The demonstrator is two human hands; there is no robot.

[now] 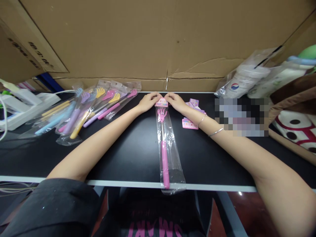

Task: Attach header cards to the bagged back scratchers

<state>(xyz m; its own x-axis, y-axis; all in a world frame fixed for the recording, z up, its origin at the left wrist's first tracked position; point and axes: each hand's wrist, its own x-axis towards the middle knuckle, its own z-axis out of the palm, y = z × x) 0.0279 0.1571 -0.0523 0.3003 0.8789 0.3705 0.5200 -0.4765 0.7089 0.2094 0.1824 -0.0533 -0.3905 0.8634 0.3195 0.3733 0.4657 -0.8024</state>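
With the pink back scratcher (164, 158) in its clear bag (172, 154) running from bottom centre of the frame to mid-frame, left hand (148, 101) and right hand (175, 100) pinch the pink header card (161, 103); keep it square while pressing evenly.

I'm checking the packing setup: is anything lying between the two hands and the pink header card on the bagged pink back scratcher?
Nothing visible does. The left hand and right hand both already touch the pink header card at the top of the clear plastic bag holding the pink back scratcher. The loose pink cards lie beside the right wrist.
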